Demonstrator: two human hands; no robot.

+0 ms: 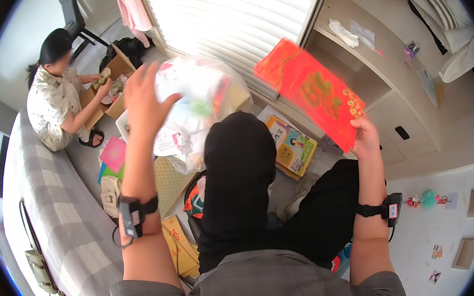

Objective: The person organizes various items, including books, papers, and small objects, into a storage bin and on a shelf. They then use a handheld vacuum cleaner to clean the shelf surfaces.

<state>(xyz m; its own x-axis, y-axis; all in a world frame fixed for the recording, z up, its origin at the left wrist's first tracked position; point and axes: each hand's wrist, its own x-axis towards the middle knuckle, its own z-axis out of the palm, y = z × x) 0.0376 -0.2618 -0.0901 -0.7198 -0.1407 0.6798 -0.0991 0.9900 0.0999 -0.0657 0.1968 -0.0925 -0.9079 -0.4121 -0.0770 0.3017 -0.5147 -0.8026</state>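
My right hand (365, 140) grips the lower corner of a red paper envelope or packet (317, 94) with gold ornament, held up at the right and slightly blurred. My left hand (148, 98) is raised at the left, its fingers spread and nothing in it. Behind and beside it lies a large translucent plastic bag (198, 92) with papers and coloured things inside. Between my knees and the cabinet, a stack of books (292, 147) with a yellow illustrated cover lies on the floor.
Another person (53, 96) sits at the left, handling something beside an open cardboard box (118, 67). A checked sofa (68, 196) runs along the left. Pink and green sheets (113, 154) and a beige bag (110, 195) lie beside it. A curved cabinet (403, 120) stands at the right.
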